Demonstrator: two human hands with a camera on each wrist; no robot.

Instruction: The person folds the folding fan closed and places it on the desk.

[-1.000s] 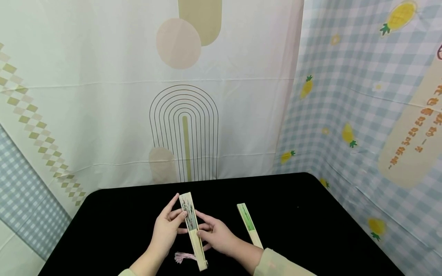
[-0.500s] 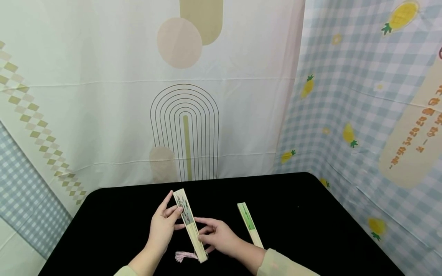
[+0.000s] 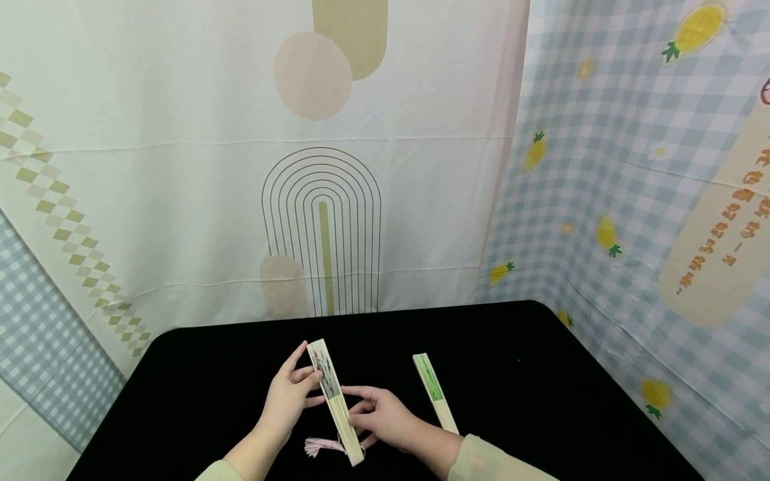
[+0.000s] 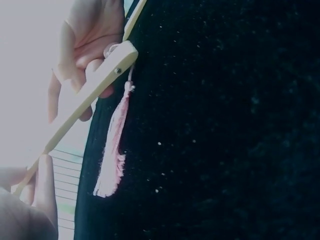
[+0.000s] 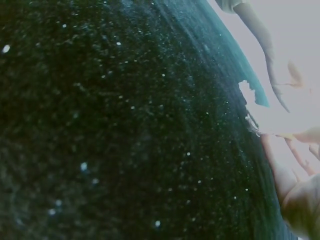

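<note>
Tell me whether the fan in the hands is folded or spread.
Folded. The fan shows as one narrow closed stick, its ribs stacked together, held between the left hand and right hand; its pink tassel hangs from the pivot end.

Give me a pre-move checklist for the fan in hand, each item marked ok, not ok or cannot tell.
1. Left hand grips the upper part of the fan: ok.
2. Right hand holds the fan near its pivot end: ok.
3. Fan closed, ribs together: ok.
4. Tassel hangs free of both hands: ok.
5. Green fan lies apart on the table, clear of the hands: ok.
6. Firmness of the right hand's hold: cannot tell, since the right wrist view is washed out.
</note>
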